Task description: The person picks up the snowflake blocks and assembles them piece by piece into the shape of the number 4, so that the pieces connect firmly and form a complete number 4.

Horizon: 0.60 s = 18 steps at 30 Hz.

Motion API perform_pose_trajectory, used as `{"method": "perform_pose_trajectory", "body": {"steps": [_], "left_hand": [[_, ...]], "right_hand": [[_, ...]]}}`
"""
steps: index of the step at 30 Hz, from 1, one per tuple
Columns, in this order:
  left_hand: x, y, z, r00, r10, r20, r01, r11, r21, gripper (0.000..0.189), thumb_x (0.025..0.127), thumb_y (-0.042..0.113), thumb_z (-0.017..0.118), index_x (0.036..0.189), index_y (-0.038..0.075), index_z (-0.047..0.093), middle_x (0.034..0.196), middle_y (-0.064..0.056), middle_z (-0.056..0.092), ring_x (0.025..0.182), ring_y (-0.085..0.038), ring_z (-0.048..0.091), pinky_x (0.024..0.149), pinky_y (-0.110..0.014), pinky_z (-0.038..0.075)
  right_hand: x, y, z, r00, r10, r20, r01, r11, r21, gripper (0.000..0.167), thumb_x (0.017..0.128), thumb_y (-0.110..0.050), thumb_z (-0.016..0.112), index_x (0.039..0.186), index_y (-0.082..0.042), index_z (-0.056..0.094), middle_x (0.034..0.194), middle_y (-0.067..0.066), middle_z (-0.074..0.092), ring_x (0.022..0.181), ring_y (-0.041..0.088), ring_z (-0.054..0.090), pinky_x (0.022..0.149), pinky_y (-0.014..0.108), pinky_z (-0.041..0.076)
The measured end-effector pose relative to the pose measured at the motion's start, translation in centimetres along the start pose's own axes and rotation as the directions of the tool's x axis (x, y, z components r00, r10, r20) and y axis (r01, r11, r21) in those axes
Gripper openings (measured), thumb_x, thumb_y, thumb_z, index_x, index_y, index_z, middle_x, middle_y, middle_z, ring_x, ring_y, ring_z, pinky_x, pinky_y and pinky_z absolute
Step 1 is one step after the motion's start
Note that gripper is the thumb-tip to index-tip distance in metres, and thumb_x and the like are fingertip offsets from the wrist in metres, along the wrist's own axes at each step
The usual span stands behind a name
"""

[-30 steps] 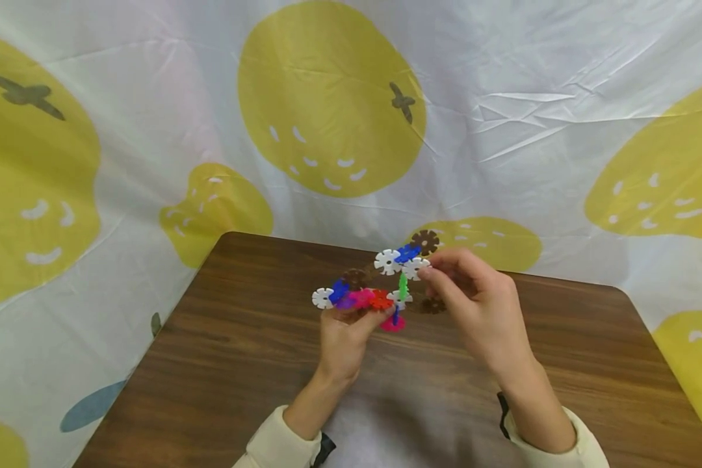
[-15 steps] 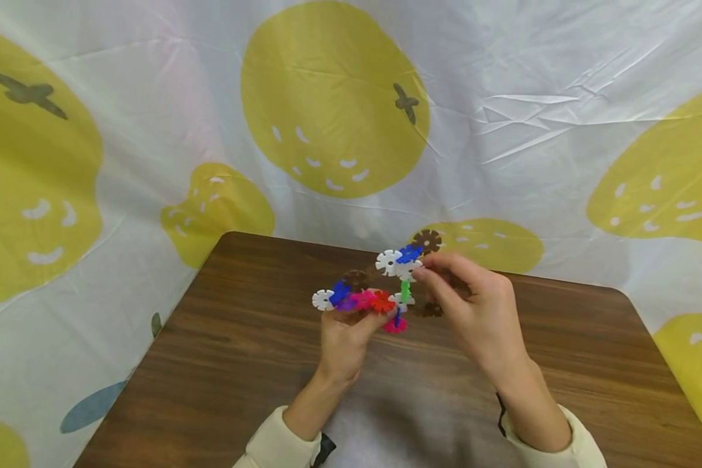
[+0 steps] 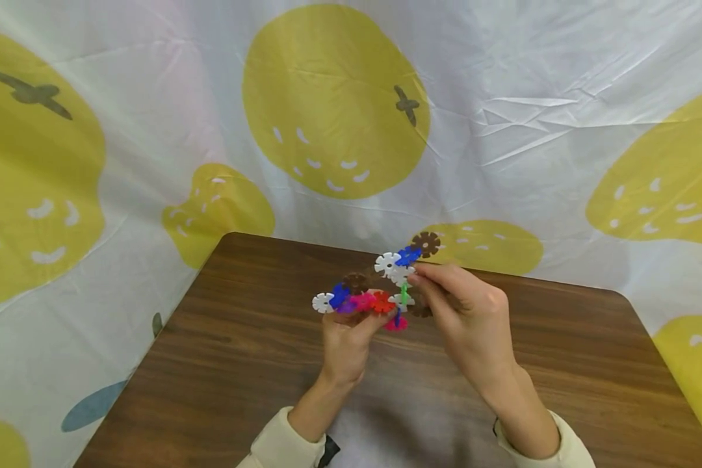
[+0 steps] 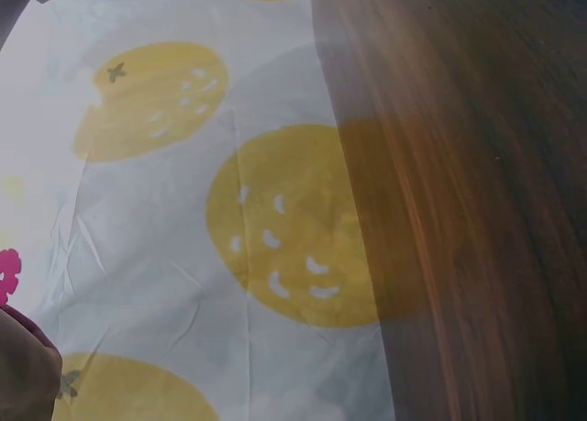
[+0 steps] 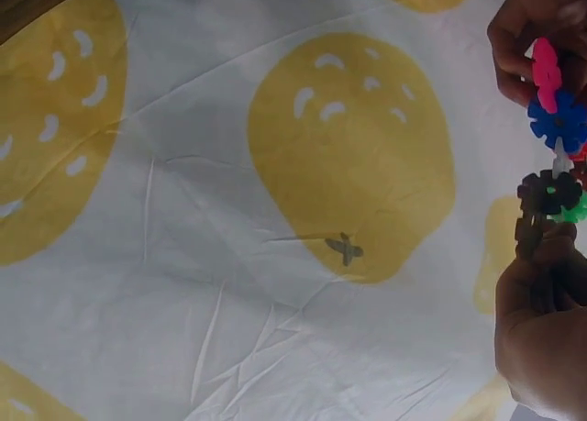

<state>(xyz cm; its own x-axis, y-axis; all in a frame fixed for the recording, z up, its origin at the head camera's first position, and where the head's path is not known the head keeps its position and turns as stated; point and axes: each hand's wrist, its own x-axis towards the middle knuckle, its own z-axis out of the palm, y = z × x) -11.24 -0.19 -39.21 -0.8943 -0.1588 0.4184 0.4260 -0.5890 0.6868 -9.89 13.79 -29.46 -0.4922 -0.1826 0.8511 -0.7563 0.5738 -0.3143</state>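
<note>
Above the table, my left hand [image 3: 346, 351] grips a chain of joined plastic snowflake discs from below, its thumb beside the red disc [image 3: 381, 301]. That chain also has pink, purple, blue, brown and white discs [image 3: 323, 303]. My right hand [image 3: 474, 318] pinches a white disc [image 3: 402, 275] between thumb and finger. Attached up there are a blue disc [image 3: 408, 255], another white disc and a brown disc [image 3: 426, 244]. Right under the pinched disc stands a green disc [image 3: 405, 294]; whether the two are slotted together I cannot tell. In the right wrist view, dark discs [image 5: 550, 193] partly hide the right fingertips.
Beneath both hands lies a brown wood-grain table [image 3: 240, 338]. A white cloth [image 3: 503, 162] with yellow fruit prints hangs behind it and along its sides, close to the table's edges.
My right hand has moved left and slightly down with the pinched white disc, now closer over the green disc. The left hand has barely moved.
</note>
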Motion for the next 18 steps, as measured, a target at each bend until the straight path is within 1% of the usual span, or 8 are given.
{"method": "perform_pose_trajectory", "body": {"steps": [3, 5, 8, 11, 13, 15, 17, 18], "left_hand": [[-0.1, 0.0, -0.1, 1.0, 0.001, 0.012, -0.001, 1.0, 0.011, 0.045, 0.08, -0.018, 0.07, 0.101, 0.021, 0.075, 0.098, 0.009, 0.078, 0.093, -0.008, 0.073, 0.084, -0.026, 0.061], [-0.1, -0.1, -0.3, 1.0, -0.008, 0.022, 0.008, 1.0, 0.009, 0.043, 0.08, -0.017, 0.07, 0.101, 0.02, 0.075, 0.098, 0.008, 0.078, 0.092, -0.008, 0.073, 0.084, -0.026, 0.061], [-0.3, -0.2, -0.5, 0.999, -0.03, 0.041, 0.03, 1.0, 0.009, 0.042, 0.08, -0.014, 0.073, 0.101, 0.023, 0.076, 0.098, 0.009, 0.078, 0.092, -0.007, 0.073, 0.083, -0.025, 0.061], [-0.4, -0.3, -0.5, 0.997, -0.045, 0.061, 0.045, 0.999, 0.007, 0.039, 0.08, -0.009, 0.078, 0.102, 0.023, 0.076, 0.097, 0.009, 0.078, 0.091, -0.007, 0.073, 0.081, -0.024, 0.061], [-0.5, -0.3, -0.5, 0.997, -0.05, 0.064, 0.05, 0.999, 0.007, 0.037, 0.08, -0.007, 0.08, 0.103, 0.022, 0.074, 0.095, 0.009, 0.078, 0.09, -0.008, 0.073, 0.08, -0.025, 0.062], [-0.6, -0.4, -0.5, 0.996, -0.057, 0.065, 0.056, 0.998, 0.017, 0.037, 0.08, -0.007, 0.08, 0.104, 0.02, 0.073, 0.094, 0.008, 0.078, 0.089, -0.008, 0.073, 0.08, -0.025, 0.062], [-0.8, -0.4, -0.5, 0.996, -0.069, 0.063, 0.067, 0.997, 0.035, 0.039, 0.079, -0.009, 0.079, 0.104, 0.02, 0.072, 0.093, 0.007, 0.077, 0.088, -0.009, 0.073, 0.08, -0.026, 0.062], [-0.8, -0.4, -0.6, 0.995, -0.077, 0.063, 0.075, 0.996, 0.044, 0.039, 0.079, -0.01, 0.078, 0.104, 0.019, 0.072, 0.093, 0.006, 0.077, 0.088, -0.009, 0.073, 0.08, -0.026, 0.062]], "right_hand": [[-0.1, 0.0, -0.3, 1.0, 0.008, 0.018, -0.008, 1.0, -0.018, 0.018, 0.082, 0.004, 0.081, 0.098, -0.003, 0.08, 0.087, 0.004, 0.079, 0.07, 0.008, 0.065, 0.067, 0.012, 0.049], [-0.1, -0.1, -0.5, 0.999, 0.023, 0.03, -0.022, 0.999, -0.025, 0.018, 0.083, 0.002, 0.082, 0.099, -0.004, 0.081, 0.088, 0.003, 0.079, 0.073, 0.009, 0.066, 0.07, 0.011, 0.048], [-0.1, -0.1, -1.0, 0.999, 0.034, 0.017, -0.033, 0.999, -0.026, 0.016, 0.083, 0.001, 0.082, 0.097, -0.007, 0.081, 0.086, 0.002, 0.077, 0.072, 0.006, 0.063, 0.068, 0.011, 0.047], [-0.1, -0.1, -1.6, 0.998, 0.059, -0.037, -0.059, 0.998, 0.004, 0.014, 0.081, 0.004, 0.082, 0.09, -0.007, 0.079, 0.08, 0.001, 0.074, 0.068, 0.0, 0.055, 0.063, 0.011, 0.043], [0.1, 0.1, -2.0, 0.993, 0.088, -0.082, -0.087, 0.996, 0.013, 0.011, 0.083, 0.004, 0.081, 0.087, -0.006, 0.078, 0.077, 0.002, 0.072, 0.069, -0.004, 0.054, 0.064, 0.009, 0.043], [0.2, 0.3, -2.4, 0.985, 0.134, -0.113, -0.132, 0.991, 0.027, 0.008, 0.085, 0.003, 0.079, 0.088, -0.004, 0.078, 0.079, 0.003, 0.071, 0.071, -0.005, 0.055, 0.066, 0.008, 0.044], [0.3, 0.6, -2.8, 0.976, 0.187, -0.111, -0.184, 0.982, 0.038, 0.009, 0.088, 0.001, 0.077, 0.096, -0.004, 0.079, 0.085, 0.005, 0.071, 0.074, -0.006, 0.057, 0.068, 0.007, 0.045], [0.3, 0.8, -2.9, 0.972, 0.214, -0.097, -0.211, 0.977, 0.042, 0.012, 0.09, -0.001, 0.076, 0.1, -0.005, 0.079, 0.088, 0.004, 0.071, 0.074, -0.005, 0.058, 0.068, 0.007, 0.046]]}}
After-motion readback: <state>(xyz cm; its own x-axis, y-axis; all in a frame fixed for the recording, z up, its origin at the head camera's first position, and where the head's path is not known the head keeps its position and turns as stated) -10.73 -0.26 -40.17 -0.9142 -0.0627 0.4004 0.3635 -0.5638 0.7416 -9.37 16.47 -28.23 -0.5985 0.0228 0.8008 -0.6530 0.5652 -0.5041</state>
